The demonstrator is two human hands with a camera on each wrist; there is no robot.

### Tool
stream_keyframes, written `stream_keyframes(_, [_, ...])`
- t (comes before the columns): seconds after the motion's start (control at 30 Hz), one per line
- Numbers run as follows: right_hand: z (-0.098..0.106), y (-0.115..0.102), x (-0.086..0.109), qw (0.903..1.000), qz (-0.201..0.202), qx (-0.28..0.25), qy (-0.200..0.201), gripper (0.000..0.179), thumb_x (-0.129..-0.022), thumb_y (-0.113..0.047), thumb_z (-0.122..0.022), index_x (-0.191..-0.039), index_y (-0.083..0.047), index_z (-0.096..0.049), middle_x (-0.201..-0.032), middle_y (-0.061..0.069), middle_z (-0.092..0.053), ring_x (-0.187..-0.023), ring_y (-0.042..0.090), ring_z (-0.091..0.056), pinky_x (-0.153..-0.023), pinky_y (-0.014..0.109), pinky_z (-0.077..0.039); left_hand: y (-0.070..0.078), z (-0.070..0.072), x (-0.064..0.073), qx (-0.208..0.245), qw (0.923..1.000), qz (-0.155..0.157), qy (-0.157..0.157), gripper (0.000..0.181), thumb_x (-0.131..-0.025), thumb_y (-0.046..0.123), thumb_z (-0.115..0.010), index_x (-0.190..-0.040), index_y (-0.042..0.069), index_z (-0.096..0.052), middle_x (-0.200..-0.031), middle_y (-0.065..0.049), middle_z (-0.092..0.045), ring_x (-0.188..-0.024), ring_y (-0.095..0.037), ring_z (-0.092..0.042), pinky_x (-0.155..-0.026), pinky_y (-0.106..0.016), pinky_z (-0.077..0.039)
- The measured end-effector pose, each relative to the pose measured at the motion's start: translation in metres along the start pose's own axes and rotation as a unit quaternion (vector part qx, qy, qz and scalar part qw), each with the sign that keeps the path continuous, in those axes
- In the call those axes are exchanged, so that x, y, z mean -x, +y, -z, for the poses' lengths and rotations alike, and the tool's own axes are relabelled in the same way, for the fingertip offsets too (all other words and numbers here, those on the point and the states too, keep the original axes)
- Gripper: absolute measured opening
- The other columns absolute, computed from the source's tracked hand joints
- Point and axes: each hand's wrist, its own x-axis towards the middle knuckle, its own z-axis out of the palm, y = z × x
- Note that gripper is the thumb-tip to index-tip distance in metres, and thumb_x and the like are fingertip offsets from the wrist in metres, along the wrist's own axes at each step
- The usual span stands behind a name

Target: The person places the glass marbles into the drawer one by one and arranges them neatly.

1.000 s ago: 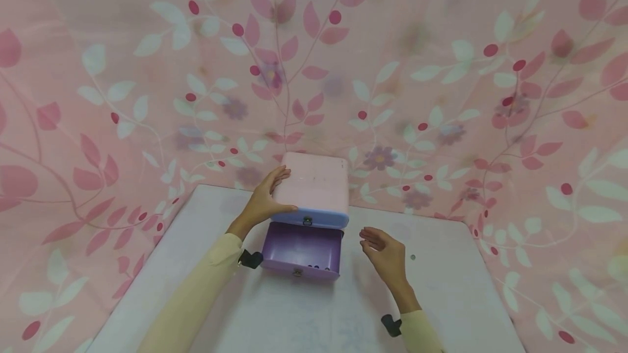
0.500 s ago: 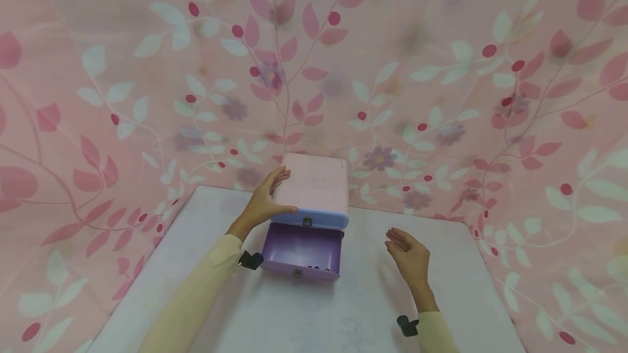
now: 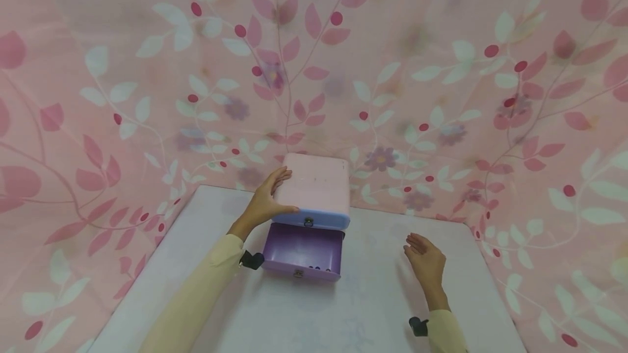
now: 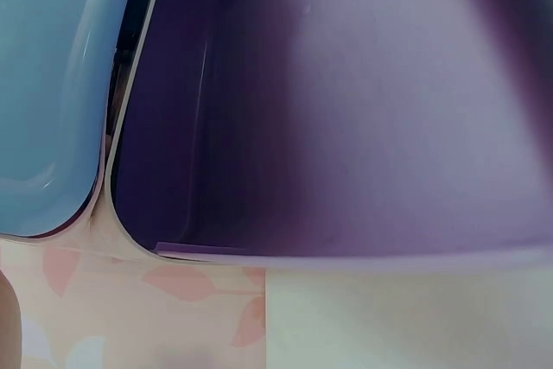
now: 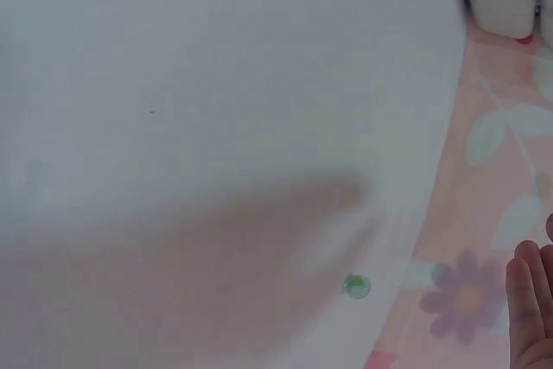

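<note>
A pink two-drawer box (image 3: 316, 181) stands at the back of the white table. Its upper drawer has a blue front (image 3: 326, 218) and is closed. Below it the purple drawer (image 3: 304, 241) is pulled out, with a few small dark round pieces (image 3: 318, 269) inside by its front. My left hand (image 3: 262, 203) rests on the box's left front corner, thumb along the front edge. Right of the box, my right hand (image 3: 426, 261) hovers over the table with relaxed fingers, holding nothing. A green glass marble (image 5: 357, 285) lies on the table in the right wrist view; my right hand hides it in the head view.
The white tabletop (image 3: 373, 298) reaches back to a pink floral cloth wall (image 3: 314, 70) behind and on both sides. Dark wrist mounts (image 3: 418, 327) sit on both sleeves. The left wrist view looks closely into the purple drawer.
My right hand has moved right, away from the box, and now covers the spot where the marble showed in the head view. My left hand and the drawers stay in place.
</note>
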Motion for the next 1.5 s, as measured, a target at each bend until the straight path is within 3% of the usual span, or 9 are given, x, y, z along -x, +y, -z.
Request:
stream_keyframes(0.13, [0.003, 0.014, -0.001, 0.9988, -0.003, 0.048, 0.005, 0.037, -0.079, 0.007, -0.075, -0.115, 0.005, -0.067, -0.106, 0.018, -0.071, -0.098, 0.032, -0.069, -0.079, 0.011, -0.052, -0.002, -0.001, 0.000, -0.001, 1.0000, -0.001, 0.000, 0.109, -0.068, 0.018, -0.091, -0.153, 0.001, -0.024, -0.149, -0.019, -0.040, -0.139, -0.030, -0.036, -0.117, -0.044, -0.025])
stream_keyframes(0.47, [0.011, 0.034, -0.005, 0.9971, -0.041, 0.064, -0.008, 0.042, -0.080, 0.006, -0.075, -0.120, 0.007, -0.064, -0.112, 0.022, -0.068, -0.105, 0.035, -0.066, -0.084, 0.019, -0.053, -0.034, -0.004, -0.003, -0.004, 0.9998, 0.015, 0.013, 0.114, -0.063, 0.030, -0.093, -0.154, 0.014, -0.026, -0.150, 0.001, -0.042, -0.137, -0.010, -0.037, -0.117, -0.029, -0.026])
stream_keyframes(0.67, [0.009, 0.041, -0.005, 0.9935, -0.059, 0.095, -0.018, 0.044, -0.079, 0.002, -0.076, -0.122, 0.006, -0.063, -0.114, 0.022, -0.067, -0.105, 0.037, -0.065, -0.081, 0.018, -0.054, -0.009, -0.002, 0.002, 0.008, 0.9999, 0.002, 0.011, 0.111, -0.065, 0.016, -0.093, -0.152, 0.001, -0.026, -0.149, -0.017, -0.041, -0.138, -0.029, -0.037, -0.117, -0.040, -0.025])
stream_keyframes(0.77, [0.008, 0.044, -0.004, 0.9919, -0.063, 0.108, -0.021, 0.044, -0.079, 0.001, -0.076, -0.121, 0.005, -0.064, -0.114, 0.022, -0.067, -0.105, 0.037, -0.065, -0.080, 0.017, -0.055, -0.001, -0.001, 0.003, 0.001, 1.0000, 0.000, 0.007, 0.109, -0.065, 0.013, -0.093, -0.151, 0.000, -0.027, -0.148, -0.021, -0.041, -0.137, -0.033, -0.038, -0.117, -0.042, -0.026])
stream_keyframes(0.97, [0.006, 0.048, -0.003, 0.9904, -0.064, 0.121, -0.023, 0.043, -0.079, 0.002, -0.075, -0.120, 0.006, -0.064, -0.113, 0.023, -0.067, -0.104, 0.038, -0.066, -0.086, 0.037, -0.055, 0.001, 0.000, 0.001, -0.001, 1.0000, 0.005, 0.006, 0.109, -0.065, 0.014, -0.093, -0.151, 0.000, -0.028, -0.148, -0.021, -0.041, -0.137, -0.033, -0.037, -0.117, -0.041, -0.027])
stream_keyframes(1.23, [0.003, 0.051, -0.001, 0.9856, -0.094, 0.136, -0.033, 0.042, -0.080, 0.000, -0.073, -0.121, 0.003, -0.064, -0.113, 0.021, -0.068, -0.103, 0.037, -0.066, -0.079, 0.042, -0.059, 0.001, 0.000, 0.000, 0.002, 1.0000, -0.006, 0.004, 0.109, -0.067, 0.016, -0.092, -0.151, -0.001, -0.026, -0.148, -0.021, -0.040, -0.138, -0.033, -0.037, -0.116, -0.045, -0.026])
stream_keyframes(1.5, [0.000, 0.054, 0.005, 0.9786, -0.122, 0.154, -0.061, 0.038, -0.082, 0.000, -0.070, -0.119, 0.003, -0.065, -0.112, 0.021, -0.068, -0.102, 0.040, -0.065, -0.093, 0.052, -0.050, 0.002, 0.000, 0.000, 0.001, 1.0000, 0.005, 0.002, 0.109, -0.067, 0.015, -0.092, -0.152, 0.000, -0.026, -0.149, -0.021, -0.040, -0.139, -0.032, -0.036, -0.116, -0.045, -0.026])
